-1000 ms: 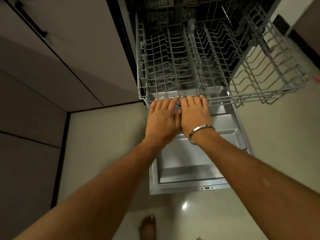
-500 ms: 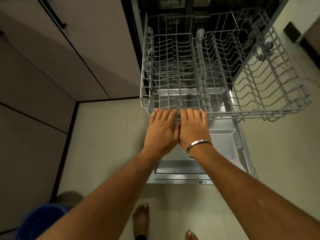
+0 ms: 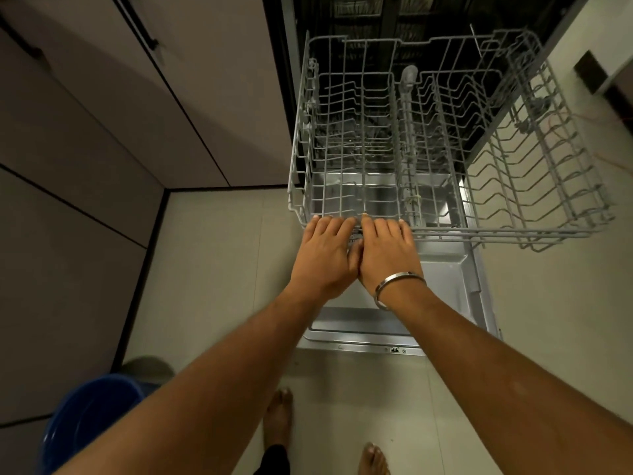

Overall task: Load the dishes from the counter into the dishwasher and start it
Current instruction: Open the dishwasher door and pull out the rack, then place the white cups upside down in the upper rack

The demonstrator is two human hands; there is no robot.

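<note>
1. Dishwasher rack (image 3: 445, 138): grey wire, no dishes in it, drawn out of the dark dishwasher (image 3: 428, 18) cavity and standing above the lowered door (image 3: 445, 279).
2. Left hand (image 3: 323, 257): palm down, fingers together and hooked over the rack's front rail, near its left corner.
3. Right hand (image 3: 385, 253): palm down, fingers together and curled over the same rail, pressed side by side against the left hand (thumbs touching).
4. Bangle (image 3: 399, 279): silver, on the right wrist.
5. Cabinet fronts (image 3: 137, 114): pale, flat, left of the dishwasher, with a dark bar handle (image 3: 138, 20).
6. Floor (image 3: 222, 269): light tiles; two bare feet (image 3: 279, 416) at bottom centre.
7. Blue tub (image 3: 85, 416): bottom left, on the floor, partly hidden behind the left forearm.
</note>
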